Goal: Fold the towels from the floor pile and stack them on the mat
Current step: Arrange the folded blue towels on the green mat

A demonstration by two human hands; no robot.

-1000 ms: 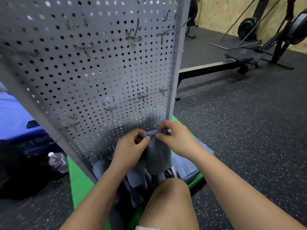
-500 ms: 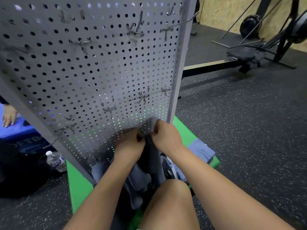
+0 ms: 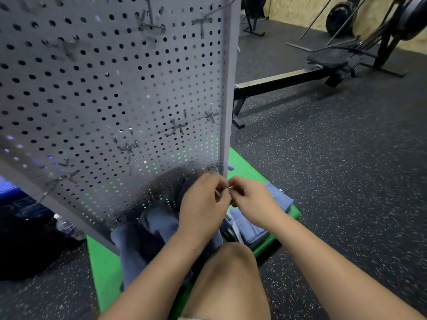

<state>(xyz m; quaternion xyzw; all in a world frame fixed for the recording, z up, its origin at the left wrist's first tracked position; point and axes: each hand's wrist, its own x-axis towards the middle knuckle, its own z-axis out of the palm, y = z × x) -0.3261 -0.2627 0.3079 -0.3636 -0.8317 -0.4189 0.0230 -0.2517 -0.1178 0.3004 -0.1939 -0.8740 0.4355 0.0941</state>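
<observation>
Blue object (image 3: 11, 192), far left, cut off by the frame; faint lettering on its face, illegible
Black item (image 3: 27, 245) on the speckled rubber floor (image 3: 346, 169); kind not discernible
Clear plastic water bottle (image 3: 67, 227), partly hidden behind the panel's edge; label blurred; contents not visible
Grey pegboard panel (image 3: 104, 88), tilted, with metal hooks (image 3: 151, 26); green shows through its lower holes
Green mat (image 3: 104, 262); loose towel pile (image 3: 157, 227), blue-grey, heaped on it at the panel's foot
Dark grey towel (image 3: 183, 188), raised above the pile, mostly hidden behind the left hand (image 3: 203, 204), whose curled fingers pinch its top
Right hand (image 3: 254, 202), fingertips curled and meeting the left's; what it pinches cannot be told
Folded towels (image 3: 279, 199), stacked on the mat's right end; small tag unreadable
Bare knee (image 3: 231, 273), foreground
Rowing machine (image 3: 330, 61), upper right, partly cut off
</observation>
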